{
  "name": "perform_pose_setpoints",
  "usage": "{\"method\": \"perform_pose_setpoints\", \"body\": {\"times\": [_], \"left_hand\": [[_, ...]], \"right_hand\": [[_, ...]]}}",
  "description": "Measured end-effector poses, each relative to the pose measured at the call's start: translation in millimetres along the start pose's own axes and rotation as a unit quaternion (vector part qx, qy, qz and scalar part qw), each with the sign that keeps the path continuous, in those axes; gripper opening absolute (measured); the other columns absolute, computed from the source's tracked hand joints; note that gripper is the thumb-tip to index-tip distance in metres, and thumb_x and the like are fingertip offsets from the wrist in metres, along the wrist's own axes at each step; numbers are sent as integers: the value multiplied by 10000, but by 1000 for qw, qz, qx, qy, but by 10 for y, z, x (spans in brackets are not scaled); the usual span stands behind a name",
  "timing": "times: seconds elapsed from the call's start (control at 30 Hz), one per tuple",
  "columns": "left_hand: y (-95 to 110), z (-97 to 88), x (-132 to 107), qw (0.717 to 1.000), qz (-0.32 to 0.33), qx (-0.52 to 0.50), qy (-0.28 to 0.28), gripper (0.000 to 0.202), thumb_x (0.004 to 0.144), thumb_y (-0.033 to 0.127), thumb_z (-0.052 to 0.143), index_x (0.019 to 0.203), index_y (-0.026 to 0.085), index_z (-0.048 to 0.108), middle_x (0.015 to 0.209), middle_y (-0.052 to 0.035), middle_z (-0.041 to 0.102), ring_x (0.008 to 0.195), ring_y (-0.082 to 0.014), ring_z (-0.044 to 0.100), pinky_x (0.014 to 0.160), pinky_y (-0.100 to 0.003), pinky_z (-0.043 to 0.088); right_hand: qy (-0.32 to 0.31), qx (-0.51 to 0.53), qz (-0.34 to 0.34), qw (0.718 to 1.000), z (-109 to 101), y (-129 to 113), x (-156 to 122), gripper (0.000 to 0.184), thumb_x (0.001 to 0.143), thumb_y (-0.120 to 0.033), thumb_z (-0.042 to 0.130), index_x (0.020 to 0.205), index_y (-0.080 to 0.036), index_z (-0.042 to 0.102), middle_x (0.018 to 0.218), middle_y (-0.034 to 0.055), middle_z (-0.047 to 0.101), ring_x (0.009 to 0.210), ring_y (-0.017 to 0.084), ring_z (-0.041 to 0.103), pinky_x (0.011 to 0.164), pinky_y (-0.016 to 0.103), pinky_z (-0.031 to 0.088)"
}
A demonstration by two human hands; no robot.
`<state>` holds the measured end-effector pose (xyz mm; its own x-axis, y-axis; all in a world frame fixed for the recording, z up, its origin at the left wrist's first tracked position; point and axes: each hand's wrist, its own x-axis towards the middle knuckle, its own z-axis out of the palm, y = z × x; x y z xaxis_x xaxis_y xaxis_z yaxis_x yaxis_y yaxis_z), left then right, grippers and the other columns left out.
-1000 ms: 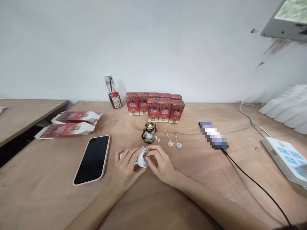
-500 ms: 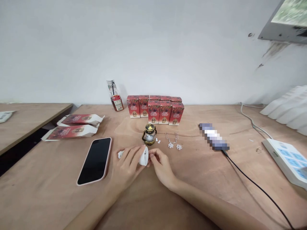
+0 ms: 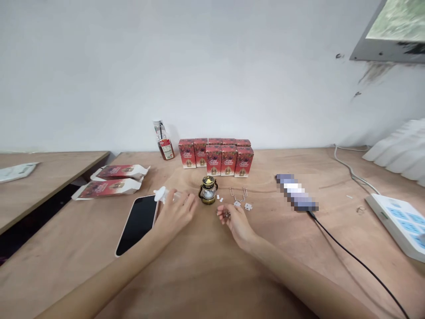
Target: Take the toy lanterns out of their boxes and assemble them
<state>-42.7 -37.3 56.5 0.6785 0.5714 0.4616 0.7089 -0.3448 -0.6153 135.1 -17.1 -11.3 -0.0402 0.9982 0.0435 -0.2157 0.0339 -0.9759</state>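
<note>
My left hand (image 3: 175, 212) lies on the table next to the phone, its fingers closed over a white plastic part (image 3: 160, 194) whose round end sticks out to the left. My right hand (image 3: 234, 220) rests palm up a little to the right, with the fingertips pinched on a small dark part (image 3: 226, 215). Just beyond and between both hands stands a small gold and black lantern (image 3: 208, 191). Bent wire hooks (image 3: 239, 194) and small white pieces (image 3: 247, 206) lie right of the lantern, near my right hand.
A black phone in a pink case (image 3: 138, 220) lies left of my left hand. Several red boxes (image 3: 215, 156) and a small bottle (image 3: 164, 142) stand at the back. Flattened red boxes (image 3: 111, 182) lie left. A black cable (image 3: 345, 248) and white power strip (image 3: 395, 219) are right.
The hands have come apart. My left hand carried the white part up and left toward the phone's top. My right hand drew away to the right with a small dark part.
</note>
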Motion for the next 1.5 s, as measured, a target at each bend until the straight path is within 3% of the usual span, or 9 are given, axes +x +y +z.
{"method": "perform_pose_setpoints", "body": {"times": [0.13, 0.37, 0.53, 0.73, 0.83, 0.97, 1.1, 1.3, 1.5], "left_hand": [[86, 268, -30, 998, -35, 15, -44, 330, 775, -45, 392, 776, 105, 685, 830, -146, 661, 902, -273, 602, 841, -473, 428], [336, 493, -40, 996, -76, -43, -35, 473, 787, -38, 314, 1120, 95, 623, 1083, -185, 660, 1125, -241, 554, 954, -425, 392], [336, 514, -61, 994, -80, -69, 15, 486, 817, -20, 351, 1234, 139, 544, 1215, -150, 607, 1208, -183, 503, 1033, -368, 311], [295, 389, -112, 997, -58, -47, 30, 520, 823, -3, 353, 1293, 173, 486, 1272, -113, 575, 1242, -163, 470, 1066, -357, 271], [278, 301, -164, 998, -39, -14, 52, 480, 830, 23, 392, 1247, 216, 530, 1260, -77, 589, 1249, -148, 459, 1105, -352, 191], [282, 241, -181, 997, 28, 18, 77, 389, 850, 92, 417, 1169, 240, 583, 1325, -45, 536, 1328, -133, 344, 1127, -360, 122], [335, 305, -87, 995, 90, 36, 34, 451, 844, 128, 412, 1267, 255, 505, 1458, -18, 364, 1382, -143, 229, 1119, -379, 195], [337, 478, 39, 991, 108, 82, 2, 490, 847, 150, 404, 1325, 245, 451, 1502, 7, 268, 1403, -145, 162, 1117, -352, 243], [156, 720, 101, 994, 108, 21, -21, 480, 870, 95, 359, 1332, 202, 438, 1499, -11, 270, 1392, -150, 203, 1110, -360, 273]], "right_hand": [[65, -42, -16, 997, -108, 12, 215, 249, 752, -343, 463, 685, -160, 617, 703, 45, 626, 630, 152, 552, 541, 243, 422], [64, -92, -60, 992, -88, 112, 304, 215, 779, -323, 450, 714, -190, 606, 775, 28, 650, 797, 178, 589, 761, 289, 455], [42, -108, -78, 990, -76, 96, 278, 227, 820, -290, 401, 765, -192, 599, 889, 33, 670, 919, 172, 599, 889, 315, 427], [16, -162, -112, 980, -111, -17, 203, 233, 862, -267, 380, 810, -196, 596, 907, 37, 674, 936, 183, 602, 867, 323, 434], [-12, -287, -189, 939, -229, -53, 170, 241, 873, -191, 347, 917, -194, 583, 962, 58, 671, 935, 200, 610, 839, 360, 463], [-55, -476, -328, 814, -478, -41, 159, 305, 804, -67, 370, 1006, -168, 575, 1135, 127, 622, 1113, 247, 544, 954, 459, 423], [-91, -584, -370, 716, -713, -20, 83, 324, 796, -42, 373, 1024, -150, 577, 1030, 144, 664, 1030, 261, 597, 931, 464, 457], [-106, -601, -362, 704, -941, -101, -114, 289, 840, -60, 359, 1009, -159, 571, 1015, 121, 664, 1026, 267, 587, 858, 440, 491], [-94, -591, -364, 714, -938, -166, -113, 281, 853, -72, 366, 1041, -160, 554, 1042, 116, 646, 1030, 269, 555, 839, 424, 466]]}}
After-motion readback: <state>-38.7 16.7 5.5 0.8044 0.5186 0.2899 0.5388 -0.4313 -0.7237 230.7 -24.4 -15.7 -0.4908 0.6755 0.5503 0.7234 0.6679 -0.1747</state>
